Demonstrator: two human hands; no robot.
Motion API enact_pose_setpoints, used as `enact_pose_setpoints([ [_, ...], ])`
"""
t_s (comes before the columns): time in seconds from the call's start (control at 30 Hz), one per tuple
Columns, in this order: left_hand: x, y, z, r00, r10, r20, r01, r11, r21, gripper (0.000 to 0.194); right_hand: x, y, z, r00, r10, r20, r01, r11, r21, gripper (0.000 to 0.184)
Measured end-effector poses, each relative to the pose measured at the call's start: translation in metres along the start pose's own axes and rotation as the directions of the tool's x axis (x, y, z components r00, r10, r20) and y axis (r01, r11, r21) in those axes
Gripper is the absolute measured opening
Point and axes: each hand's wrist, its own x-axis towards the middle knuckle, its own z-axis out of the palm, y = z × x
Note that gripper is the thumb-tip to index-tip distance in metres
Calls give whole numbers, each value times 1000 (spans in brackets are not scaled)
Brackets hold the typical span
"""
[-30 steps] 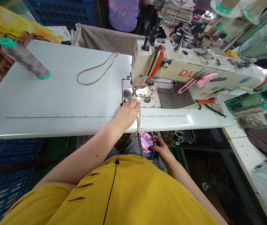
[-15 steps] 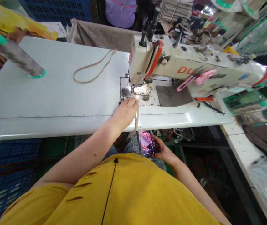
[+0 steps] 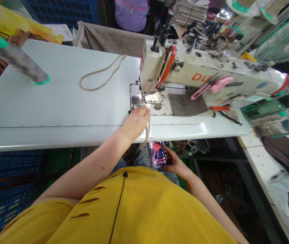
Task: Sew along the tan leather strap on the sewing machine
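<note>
My left hand point(image 3: 137, 121) is closed on a narrow beige strap point(image 3: 147, 130) at the front of the sewing machine's needle plate point(image 3: 154, 99). From my fingers the strap hangs over the table's front edge toward my lap. Above the plate stands the sewing machine point(image 3: 185, 67), its head just beyond my fingertips. Below the table edge, my right hand point(image 3: 175, 164) grips a phone point(image 3: 159, 156) with a lit screen, close to my thigh. Another length of beige strap point(image 3: 93, 88) lies in a loop on the tabletop to the left.
A thread cone point(image 3: 19, 61) lies at the left of the white table point(image 3: 58, 108). Pink thread snips point(image 3: 210, 87) rest against the machine arm. A fan point(image 3: 284, 40), bottles point(image 3: 268, 108) and a plastic bag point(image 3: 286, 193) are at the right. Blue crates point(image 3: 4, 196) stand below left.
The picture on the phone screen has changed. Both hands and the strap stay where they were; the view has shifted very slightly.
</note>
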Motion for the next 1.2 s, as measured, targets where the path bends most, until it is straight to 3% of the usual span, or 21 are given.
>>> enact_pose_setpoints([
  [0.93,-1,0,2,1000,-6,-16,6,1000,9,30,2,-3,2,1000,3,-8,-2,999,52,101],
  [1.2,0,0,0,1000,-1,6,1,1000,13,30,9,4,3,997,8,-74,-2,997,83,87],
])
